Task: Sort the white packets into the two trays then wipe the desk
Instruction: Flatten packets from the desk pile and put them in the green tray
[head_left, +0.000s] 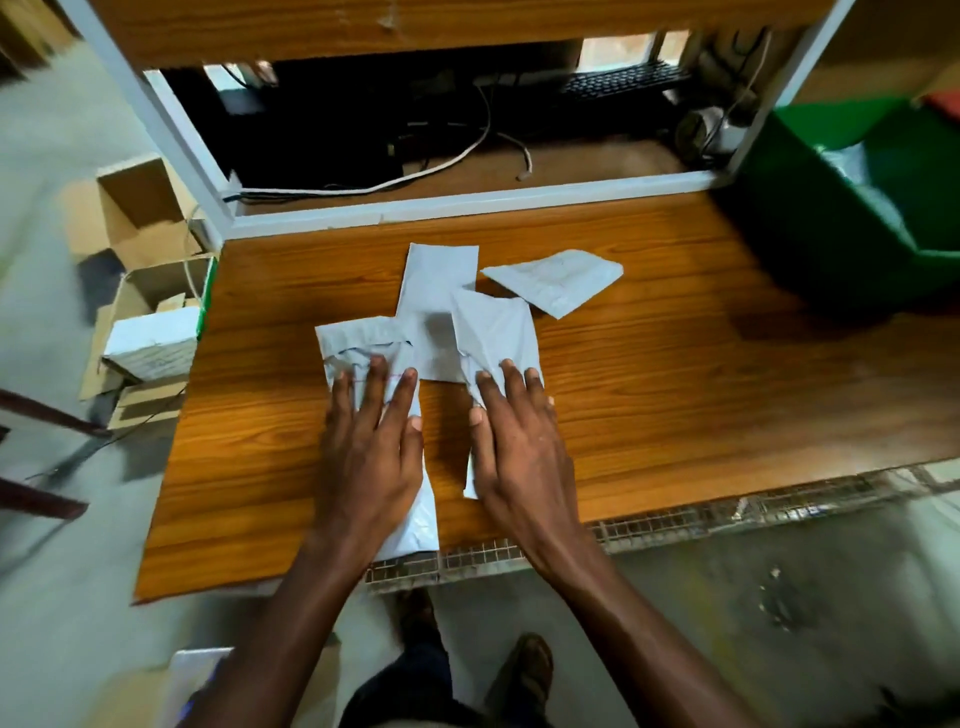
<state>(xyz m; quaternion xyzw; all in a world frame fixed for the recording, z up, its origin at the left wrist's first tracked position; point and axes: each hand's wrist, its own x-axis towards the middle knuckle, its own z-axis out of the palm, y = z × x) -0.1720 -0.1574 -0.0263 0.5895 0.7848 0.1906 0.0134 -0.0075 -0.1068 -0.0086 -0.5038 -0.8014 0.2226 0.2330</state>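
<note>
Flat and spread, the fingers of the left hand (371, 457) press on a long white packet (363, 348) near the desk's (675, 389) front edge, while the right hand (519, 447), fingers also splayed and gripping nothing, presses a crumpled packet (496, 332) just beside it. Between them a third packet (436, 291) lies partly under both, a fourth packet (556, 280) sits apart to the far right, and a green tray (831, 208) holding something white stands at the far right.
</note>
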